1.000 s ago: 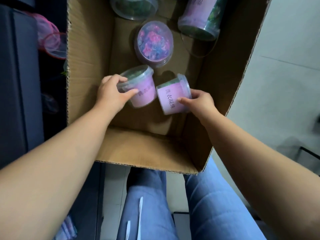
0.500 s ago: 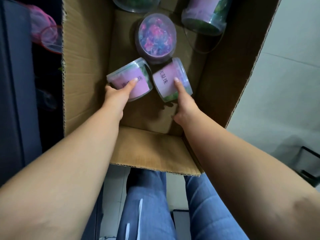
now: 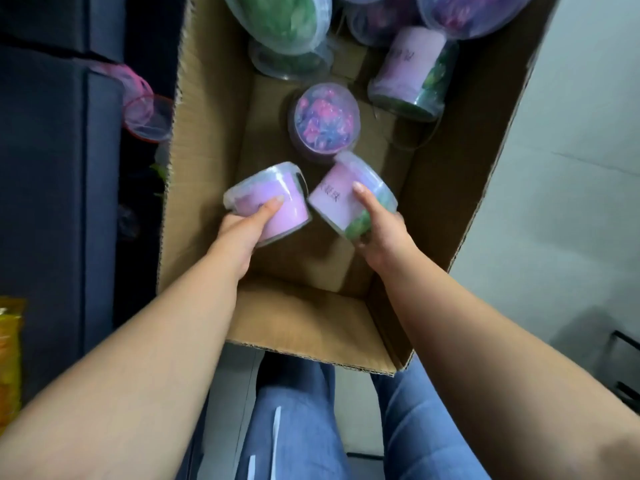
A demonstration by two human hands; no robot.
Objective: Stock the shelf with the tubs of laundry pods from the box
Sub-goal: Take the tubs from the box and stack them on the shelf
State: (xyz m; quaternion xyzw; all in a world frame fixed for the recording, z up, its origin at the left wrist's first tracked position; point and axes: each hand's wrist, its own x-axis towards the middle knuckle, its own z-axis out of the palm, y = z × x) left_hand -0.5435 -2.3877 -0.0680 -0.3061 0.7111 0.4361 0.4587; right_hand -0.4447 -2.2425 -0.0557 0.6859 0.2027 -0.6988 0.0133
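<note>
An open cardboard box (image 3: 207, 140) stands in front of me. Inside it, my left hand (image 3: 244, 232) grips a clear tub with a pink label (image 3: 277, 195), tilted on its side. My right hand (image 3: 382, 228) grips a second pink-labelled tub (image 3: 337, 195) with green pods showing at its base; the two tubs almost touch. Just beyond them an upright tub of pink and blue pods (image 3: 325, 119) sits on the box floor. Several more tubs (image 3: 412, 77) lie at the far end, some filled with green pods (image 3: 284, 19).
A dark shelf unit (image 3: 52, 168) runs along the left, with a pink-rimmed tub (image 3: 147, 117) on it beside the box. Yellow packaging (image 3: 10, 358) shows at the lower left. Pale floor (image 3: 571, 168) lies to the right. My knees in blue jeans (image 3: 294, 427) are below the box.
Both hands have closed around their tubs and drawn them slightly back toward me. The view has pulled back, showing more tubs at the box's far end.
</note>
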